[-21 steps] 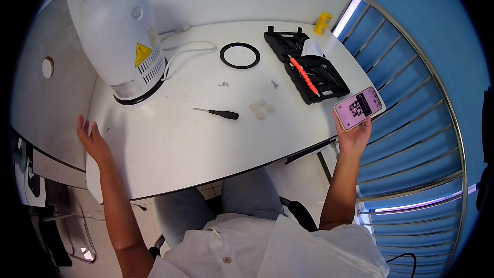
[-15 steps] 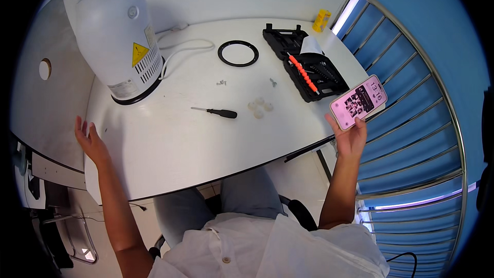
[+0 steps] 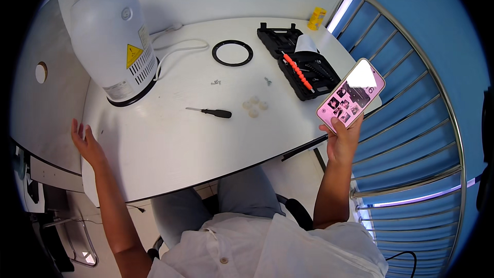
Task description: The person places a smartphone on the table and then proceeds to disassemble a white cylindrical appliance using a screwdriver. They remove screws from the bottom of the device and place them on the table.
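My right hand (image 3: pixel 342 141) grips a smartphone (image 3: pixel 352 95) by its lower end, the thumb on its lit pink screen, above the table's right edge. At the table's left side my left hand (image 3: pixel 87 144) hangs with fingers apart and holds nothing. Past it stands a tall white appliance (image 3: pixel 110 46) with a vent grille, a yellow warning label and a black base. A black-handled screwdriver (image 3: pixel 218 114) lies in the middle of the table. Beside it sit several small pale round pads (image 3: pixel 254 106), and beyond these are two little groups of screws (image 3: pixel 216 82).
A black ring (image 3: pixel 232 64) lies toward the back. An opened black tool case (image 3: pixel 319 91) holds an orange flexible shaft (image 3: pixel 297 72) and bits. A yellow container (image 3: pixel 316 19) stands in the back right corner. Metal railing (image 3: pixel 432 100) runs along the right, a grey panel (image 3: pixel 56 108) along the left.
My right hand has drawn the phone closer and turned it more upright, the thumb now over the screen. The view has shifted slightly; my left hand stays about where it was.
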`<state>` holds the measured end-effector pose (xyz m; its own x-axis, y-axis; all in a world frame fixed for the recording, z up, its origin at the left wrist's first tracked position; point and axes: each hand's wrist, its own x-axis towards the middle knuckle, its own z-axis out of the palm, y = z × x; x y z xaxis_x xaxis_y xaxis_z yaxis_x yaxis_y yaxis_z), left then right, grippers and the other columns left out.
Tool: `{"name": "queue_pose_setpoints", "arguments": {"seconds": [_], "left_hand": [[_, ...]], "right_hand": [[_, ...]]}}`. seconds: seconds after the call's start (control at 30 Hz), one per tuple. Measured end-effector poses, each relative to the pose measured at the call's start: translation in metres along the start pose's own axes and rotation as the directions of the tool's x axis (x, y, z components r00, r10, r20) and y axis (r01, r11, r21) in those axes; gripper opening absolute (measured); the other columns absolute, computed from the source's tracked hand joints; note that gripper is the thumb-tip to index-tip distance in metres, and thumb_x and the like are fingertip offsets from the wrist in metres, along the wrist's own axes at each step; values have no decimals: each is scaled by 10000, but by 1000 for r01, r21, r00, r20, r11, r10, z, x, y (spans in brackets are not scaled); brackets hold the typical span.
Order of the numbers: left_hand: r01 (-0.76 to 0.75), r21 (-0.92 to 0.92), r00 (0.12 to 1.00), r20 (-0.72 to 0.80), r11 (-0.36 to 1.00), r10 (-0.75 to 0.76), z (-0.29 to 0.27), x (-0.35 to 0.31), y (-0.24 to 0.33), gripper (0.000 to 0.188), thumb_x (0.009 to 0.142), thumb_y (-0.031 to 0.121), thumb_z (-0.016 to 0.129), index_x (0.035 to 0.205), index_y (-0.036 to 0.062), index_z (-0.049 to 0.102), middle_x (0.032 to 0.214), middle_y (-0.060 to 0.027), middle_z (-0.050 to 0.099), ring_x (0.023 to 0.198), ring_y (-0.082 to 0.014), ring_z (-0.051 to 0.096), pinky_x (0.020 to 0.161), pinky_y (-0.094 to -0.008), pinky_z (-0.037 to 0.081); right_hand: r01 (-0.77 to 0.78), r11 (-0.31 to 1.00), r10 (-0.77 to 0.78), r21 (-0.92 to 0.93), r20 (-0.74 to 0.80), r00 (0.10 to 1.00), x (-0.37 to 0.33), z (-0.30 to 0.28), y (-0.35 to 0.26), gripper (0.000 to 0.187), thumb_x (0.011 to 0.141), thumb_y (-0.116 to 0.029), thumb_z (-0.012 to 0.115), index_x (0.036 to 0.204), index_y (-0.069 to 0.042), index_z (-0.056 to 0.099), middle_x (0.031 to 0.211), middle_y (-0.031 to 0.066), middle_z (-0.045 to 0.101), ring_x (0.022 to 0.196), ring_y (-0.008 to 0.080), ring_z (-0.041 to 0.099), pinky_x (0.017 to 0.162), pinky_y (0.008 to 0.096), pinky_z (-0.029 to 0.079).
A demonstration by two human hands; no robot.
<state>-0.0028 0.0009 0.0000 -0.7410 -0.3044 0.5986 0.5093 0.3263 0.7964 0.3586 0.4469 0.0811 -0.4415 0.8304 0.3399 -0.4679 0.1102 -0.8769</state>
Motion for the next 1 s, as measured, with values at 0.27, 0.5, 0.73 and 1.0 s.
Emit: {"name": "queue_pose_setpoints", "arguments": {"seconds": [0.27, 0.5, 0.73, 1.0], "left_hand": [[6, -2, 1000, -9, 1000, -6, 0, -2, 0, 446, 943, 95, 511, 1375, 29, 423, 1415, -94, 437, 1230, -224, 483, 1007, -340, 423], [8, 2, 1000, -4, 1000, -8, -1, 1, -1, 447, 943, 101, 514, 1373, 23, 421, 1414, -93, 437, 1228, -221, 483, 1003, -335, 426], [-2, 3, 1000, -8, 1000, 2, -1, 0, -1, 455, 940, 107, 519, 1376, 21, 419, 1415, -91, 436, 1221, -219, 484, 998, -334, 429], [-27, 10, 1000, 6, 1000, 27, -1, 2, -9, 458, 940, 105, 521, 1375, 10, 414, 1415, -109, 428, 1224, -231, 481, 996, -340, 435]], "right_hand": [[-212, 829, 214, 517, 56, 975, 8, -19, 11, 457, 922, -284, 546, 1313, -62, 462, 1294, 110, 553, 1167, 341, 558, 939, 633, 457], [-174, 886, 294, 430, -233, 927, 8, -20, 28, 319, 932, -205, 555, 1210, -54, 515, 1119, 75, 637, 1013, 227, 631, 907, 414, 511], [-133, 907, 233, 400, -214, 949, 8, -22, 34, 345, 961, -323, 504, 1205, -81, 541, 1140, 62, 628, 1052, 230, 608, 933, 422, 484], [-251, 609, -162, 752, 427, 889, 13, -23, 28, 654, 961, -528, 383, 1473, -128, 310, 1480, 178, 365, 1286, 340, 450, 1021, 501, 414]]}}
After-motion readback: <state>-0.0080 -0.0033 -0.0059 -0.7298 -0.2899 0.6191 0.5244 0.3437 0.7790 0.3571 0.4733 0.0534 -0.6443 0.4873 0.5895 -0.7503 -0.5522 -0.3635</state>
